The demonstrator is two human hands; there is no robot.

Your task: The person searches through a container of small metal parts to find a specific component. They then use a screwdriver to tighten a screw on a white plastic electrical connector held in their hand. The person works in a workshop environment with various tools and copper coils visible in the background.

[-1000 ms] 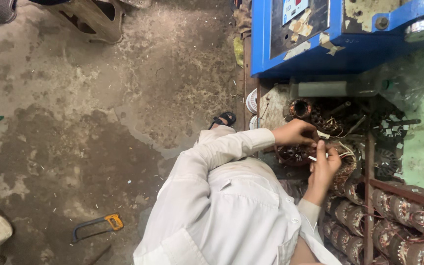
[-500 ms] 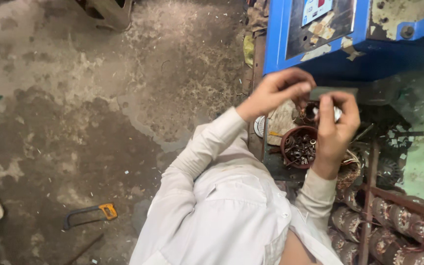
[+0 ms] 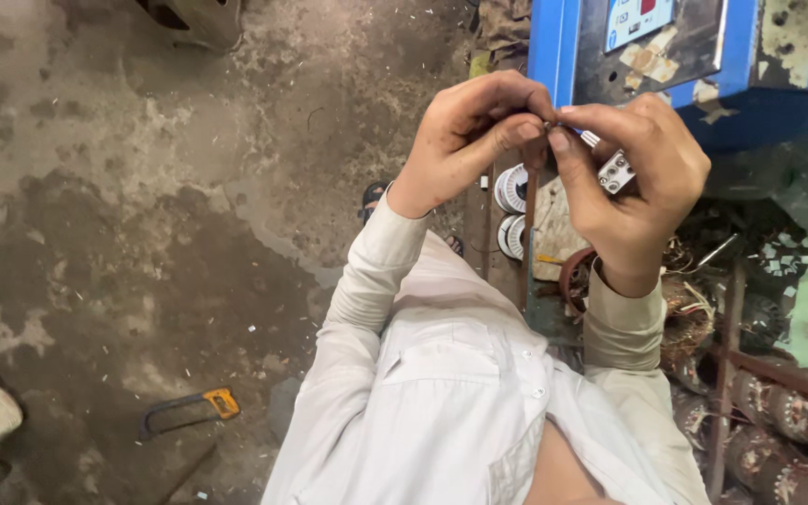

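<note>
Now both hands are raised close to the camera in front of a blue machine cabinet (image 3: 554,56), whereas a moment ago they were lower, over the rusty motor windings (image 3: 778,411) at the bench. The left hand (image 3: 465,140) has its fingers curled, pinching the tip of a thin wire (image 3: 568,129), while the right hand (image 3: 642,182) closes around a small white terminal block (image 3: 615,171) and pinches the same wire. Below, a yellow-handled hacksaw (image 3: 189,411) lies on the stained concrete floor (image 3: 142,187), shifted in view as the head moved.

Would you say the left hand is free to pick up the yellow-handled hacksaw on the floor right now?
Probably not: the left hand is raised, pinching a thin wire with the right hand, while the hacksaw lies on the floor well below.
</note>
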